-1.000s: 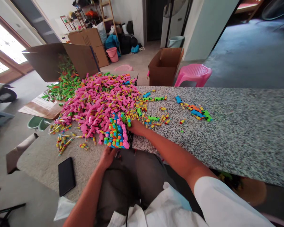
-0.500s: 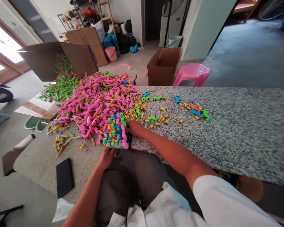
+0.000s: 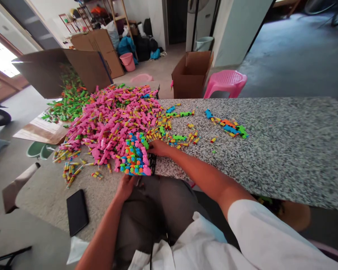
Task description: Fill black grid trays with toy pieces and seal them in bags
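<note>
Block of multicoloured plastic toys [image 3: 133,159], black grid [image 3: 152,162] showing at its right, at the table [image 3: 270,161] edge. I'd guess light, stiff, slick, pieces easily knocked loose; best held low by the grid. Left hand [image 3: 127,185] at near edge, right hand [image 3: 158,147] alongside; fingertips hidden, can't tell either grip. Pink toy pile [image 3: 112,120] beyond.

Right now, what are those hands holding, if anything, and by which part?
The left hand seems to hold the rack of colourful toys by its near edge. The right hand is beside a green toy; any grip is hidden.
</note>
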Demonstrator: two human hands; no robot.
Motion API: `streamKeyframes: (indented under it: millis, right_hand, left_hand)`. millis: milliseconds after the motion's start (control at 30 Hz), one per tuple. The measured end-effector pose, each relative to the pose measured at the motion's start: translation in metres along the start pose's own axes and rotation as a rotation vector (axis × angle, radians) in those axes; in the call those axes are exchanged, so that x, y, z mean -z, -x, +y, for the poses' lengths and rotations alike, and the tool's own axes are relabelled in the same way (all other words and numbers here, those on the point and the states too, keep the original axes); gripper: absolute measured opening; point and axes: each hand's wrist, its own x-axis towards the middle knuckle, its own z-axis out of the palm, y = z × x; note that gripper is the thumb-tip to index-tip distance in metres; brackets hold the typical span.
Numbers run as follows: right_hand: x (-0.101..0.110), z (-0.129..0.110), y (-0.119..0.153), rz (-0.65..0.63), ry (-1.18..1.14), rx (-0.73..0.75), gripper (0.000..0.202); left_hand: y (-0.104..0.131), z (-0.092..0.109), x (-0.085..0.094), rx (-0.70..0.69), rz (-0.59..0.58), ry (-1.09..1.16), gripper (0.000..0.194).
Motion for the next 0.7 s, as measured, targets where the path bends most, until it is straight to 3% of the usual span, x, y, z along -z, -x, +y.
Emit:
streamKeyframes:
  millis: [267,500,600,700]
  right_hand:
    - [-0.009,-0.005,0.005,0.067,0.186,0.009,0.024]
    - [-0.012,-0.017,0.004,0.035,0.328,-0.017,0.031]
    - [-0.005,-0.026,0.003,-0.02,0.359,-0.027,0.032]
    - [0.016,-0.024,0.012,-0.048,0.344,-0.061,0.027]
  left_hand:
    - [0.001,0.004,-0.001,0.014,0.063,-0.006,0.067]
    - [0.0,0.0,0.001,0.036,0.009,-0.043,0.075]
    - [0.0,-0.001,0.001,0.025,0.022,-0.044,0.077]
    - [0.0,-0.001,0.0,0.005,0.026,-0.034,0.078]
